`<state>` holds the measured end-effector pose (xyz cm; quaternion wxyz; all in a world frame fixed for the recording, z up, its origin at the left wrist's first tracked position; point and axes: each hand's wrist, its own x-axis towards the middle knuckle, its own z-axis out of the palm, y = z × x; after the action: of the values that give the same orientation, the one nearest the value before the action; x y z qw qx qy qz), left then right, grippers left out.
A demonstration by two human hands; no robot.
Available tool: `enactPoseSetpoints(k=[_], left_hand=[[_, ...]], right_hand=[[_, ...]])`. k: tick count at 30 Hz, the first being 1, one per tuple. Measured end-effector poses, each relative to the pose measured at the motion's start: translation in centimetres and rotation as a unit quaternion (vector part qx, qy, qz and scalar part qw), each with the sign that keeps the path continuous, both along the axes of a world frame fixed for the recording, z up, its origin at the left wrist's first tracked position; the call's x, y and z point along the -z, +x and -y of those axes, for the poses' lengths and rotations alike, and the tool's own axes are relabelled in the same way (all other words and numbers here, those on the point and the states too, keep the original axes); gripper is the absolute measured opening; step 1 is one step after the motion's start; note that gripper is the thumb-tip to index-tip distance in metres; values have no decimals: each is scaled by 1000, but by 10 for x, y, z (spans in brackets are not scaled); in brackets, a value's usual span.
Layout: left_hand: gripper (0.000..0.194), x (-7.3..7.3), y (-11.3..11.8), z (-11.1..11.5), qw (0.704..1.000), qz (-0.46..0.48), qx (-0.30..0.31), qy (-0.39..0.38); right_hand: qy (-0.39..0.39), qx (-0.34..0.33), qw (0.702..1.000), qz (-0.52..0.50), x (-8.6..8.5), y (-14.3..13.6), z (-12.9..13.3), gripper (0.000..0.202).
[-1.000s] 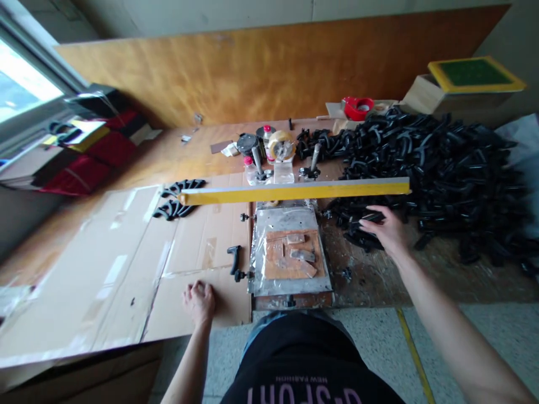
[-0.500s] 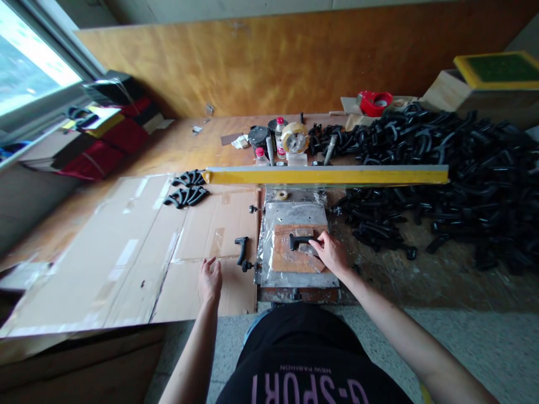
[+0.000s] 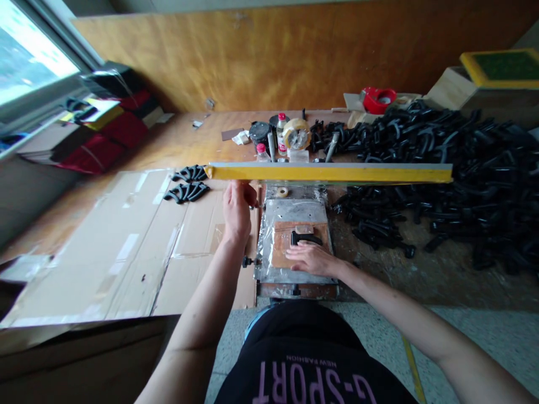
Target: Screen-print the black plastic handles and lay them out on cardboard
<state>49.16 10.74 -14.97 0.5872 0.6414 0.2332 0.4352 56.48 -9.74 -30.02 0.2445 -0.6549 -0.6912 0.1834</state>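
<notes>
Our left arm reaches forward, left hand [image 3: 237, 210] at the straight yellow bar [image 3: 332, 173], fingers bent; grip unclear. Our right hand [image 3: 311, 259] lies palm-down, fingers extended, unclenched, beside the curved black piece [image 3: 309, 237] on brown board [image 3: 281, 235].

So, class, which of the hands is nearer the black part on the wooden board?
Right. The right hand is at the near side of the black part; the left hand is farther off, leftward, by the yellow bar.

a handle [image 3: 309, 236] lies on the board [image 3: 280, 247], cardboard [image 3: 126, 241] to its left, piled handles [image 3: 458, 163] to its right.
</notes>
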Motion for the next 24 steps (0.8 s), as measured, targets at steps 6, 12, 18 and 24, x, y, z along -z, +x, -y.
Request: enactPoseSetpoints(k=[6,12,18,24], left_hand=[[48,35,-57,19,988,-97,58,-109],[73,112,-92,29,941,-279,102,-162],[66,149,-86,26,939,-305,66,-145],[57,152,-88,25,941,-306,51,-138]], right_hand=[[85,303,948,-47,-33,75,55,29],[175,396,898,72,-67,103,-11,61],[-13,230,962,146,-64,59,-63,18],[-5,2,986,164,-54,39,-5,23]])
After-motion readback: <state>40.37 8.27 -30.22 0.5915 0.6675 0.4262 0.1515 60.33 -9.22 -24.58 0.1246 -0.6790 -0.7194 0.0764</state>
